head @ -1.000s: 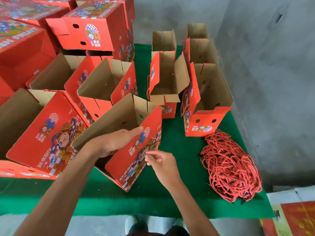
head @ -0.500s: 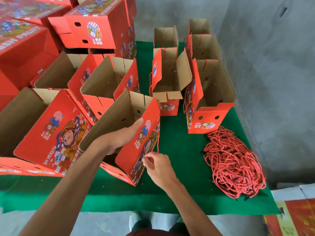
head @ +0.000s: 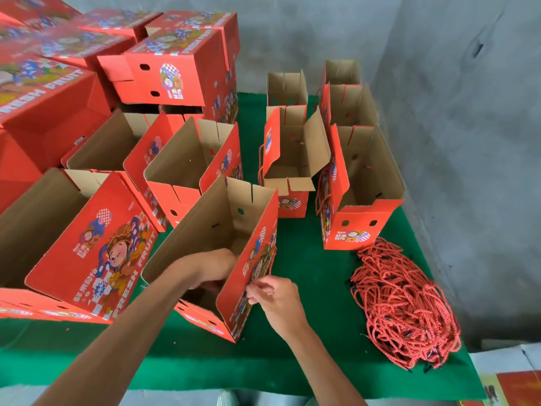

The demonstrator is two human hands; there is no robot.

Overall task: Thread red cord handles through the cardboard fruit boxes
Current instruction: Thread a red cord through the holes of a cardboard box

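Reaching into the open corrugated box [head: 213, 253] near the desk's [head: 307, 288] front edge, the left hand [head: 213, 269] hid its fingers, grip untellable. The right hand [head: 276, 298] pinched a twisted red cord [head: 272, 256] against the glossy printed side.

Green table cover [head: 307, 288], grey concrete wall [head: 468, 142]
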